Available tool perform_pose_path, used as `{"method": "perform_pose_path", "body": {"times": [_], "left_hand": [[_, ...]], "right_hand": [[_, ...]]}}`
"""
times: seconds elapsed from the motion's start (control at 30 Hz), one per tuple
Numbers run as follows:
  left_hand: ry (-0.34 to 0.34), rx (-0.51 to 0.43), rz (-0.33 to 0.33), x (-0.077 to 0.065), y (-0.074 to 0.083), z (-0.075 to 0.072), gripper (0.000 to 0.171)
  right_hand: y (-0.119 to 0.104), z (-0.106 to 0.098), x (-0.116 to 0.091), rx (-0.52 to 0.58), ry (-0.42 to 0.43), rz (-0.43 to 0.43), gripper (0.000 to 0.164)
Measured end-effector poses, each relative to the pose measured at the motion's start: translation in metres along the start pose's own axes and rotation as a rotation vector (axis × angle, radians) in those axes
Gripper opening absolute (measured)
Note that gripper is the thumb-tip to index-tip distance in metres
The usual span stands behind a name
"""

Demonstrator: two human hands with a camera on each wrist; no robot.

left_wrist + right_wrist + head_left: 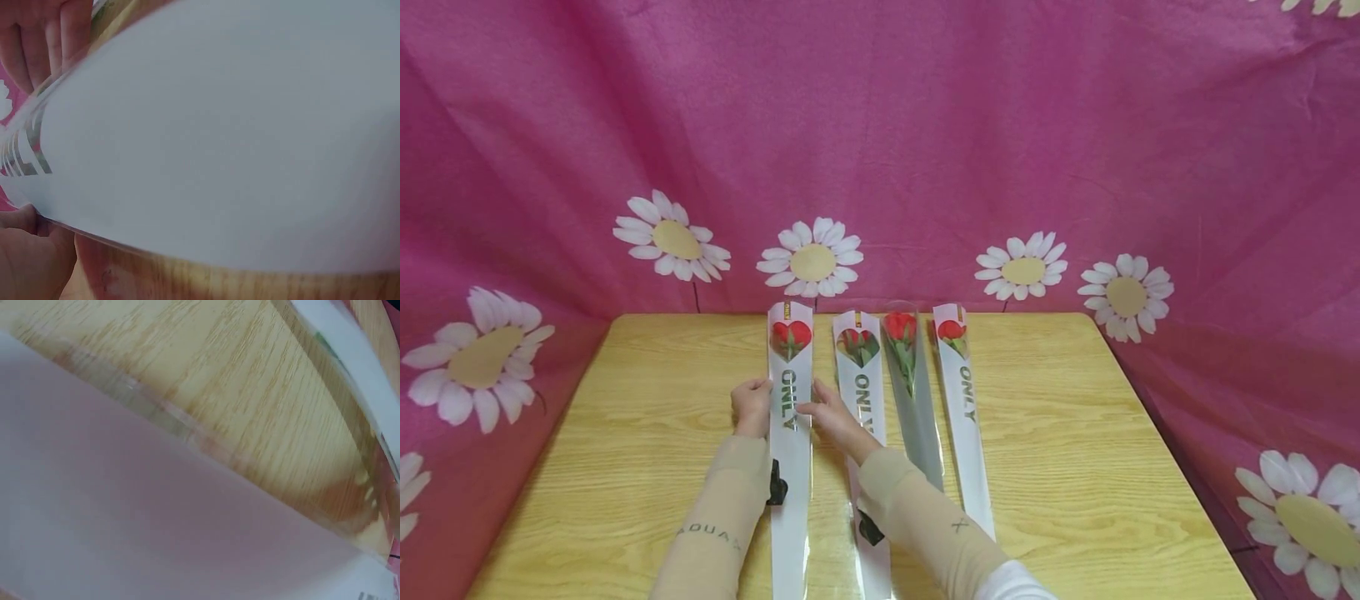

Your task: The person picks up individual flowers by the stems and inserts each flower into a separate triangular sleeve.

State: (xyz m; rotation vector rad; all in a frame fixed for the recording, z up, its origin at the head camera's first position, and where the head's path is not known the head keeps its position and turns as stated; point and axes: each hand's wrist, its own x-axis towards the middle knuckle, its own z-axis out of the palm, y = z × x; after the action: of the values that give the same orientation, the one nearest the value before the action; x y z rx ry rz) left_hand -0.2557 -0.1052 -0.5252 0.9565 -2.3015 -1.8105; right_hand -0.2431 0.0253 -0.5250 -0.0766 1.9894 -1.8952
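Observation:
A single red rose in a long white sleeve (791, 500) with a heart-shaped window and the print ONLY lies farthest left in the head view. My left hand (751, 407) grips its left edge beside the print, thumb at the border in the left wrist view. From the other side my right hand (838, 421) holds the right edge, its thumb over the front, with several fingers (53, 44) behind the clear margin. The sleeve (206, 137) bows broadly across the left wrist view, close to the camera.
To the right lie a second ONLY-printed rose (859, 348), partly under my right forearm, a rose in a clear and grey sleeve (917, 433), and another ONLY-printed rose (973, 458). They rest on a wooden table (1075, 433) before a pink daisy-patterned cloth (910, 150).

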Motion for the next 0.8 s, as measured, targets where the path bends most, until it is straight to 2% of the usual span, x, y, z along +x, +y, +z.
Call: {"method": "perform_pose_path", "body": {"times": [0.13, 0.2, 0.27, 0.37, 0.4, 0.5, 0.57, 0.6, 0.63, 0.8], "left_hand": [[0.004, 0.029, -0.014, 0.002, -0.001, 0.002, 0.030], [-0.026, 0.021, -0.011, 0.008, -0.006, 0.002, 0.028], [-0.054, 0.003, 0.003, 0.020, -0.015, 0.005, 0.026], [-0.040, -0.018, 0.079, 0.069, -0.057, 0.022, 0.017], [-0.059, -0.023, 0.092, 0.085, -0.071, 0.026, 0.016], [-0.010, 0.020, 0.112, 0.137, -0.112, 0.048, 0.013], [-0.011, 0.041, 0.107, 0.153, -0.123, 0.053, 0.013], [-0.038, 0.039, 0.099, 0.158, -0.127, 0.054, 0.016], [-0.015, 0.049, 0.112, 0.164, -0.131, 0.056, 0.015], [-0.044, 0.058, 0.129, 0.178, -0.141, 0.058, 0.022]], "right_hand": [[0.002, -0.002, 0.001, 0.006, -0.008, 0.053, 0.071], [0.002, -0.002, 0.001, 0.009, -0.016, 0.063, 0.071], [0.003, -0.002, 0.001, 0.009, -0.029, 0.057, 0.069], [0.003, -0.002, 0.001, -0.003, -0.049, 0.053, 0.065], [0.004, -0.002, 0.001, -0.011, -0.053, 0.051, 0.065], [0.005, -0.003, 0.002, -0.030, -0.054, 0.063, 0.064], [0.005, -0.004, 0.003, -0.039, -0.052, 0.075, 0.064], [0.006, -0.004, 0.003, -0.045, -0.054, 0.082, 0.064], [0.006, -0.005, 0.004, -0.049, -0.059, 0.089, 0.064], [0.007, -0.006, 0.004, -0.061, -0.080, 0.096, 0.061]]}}
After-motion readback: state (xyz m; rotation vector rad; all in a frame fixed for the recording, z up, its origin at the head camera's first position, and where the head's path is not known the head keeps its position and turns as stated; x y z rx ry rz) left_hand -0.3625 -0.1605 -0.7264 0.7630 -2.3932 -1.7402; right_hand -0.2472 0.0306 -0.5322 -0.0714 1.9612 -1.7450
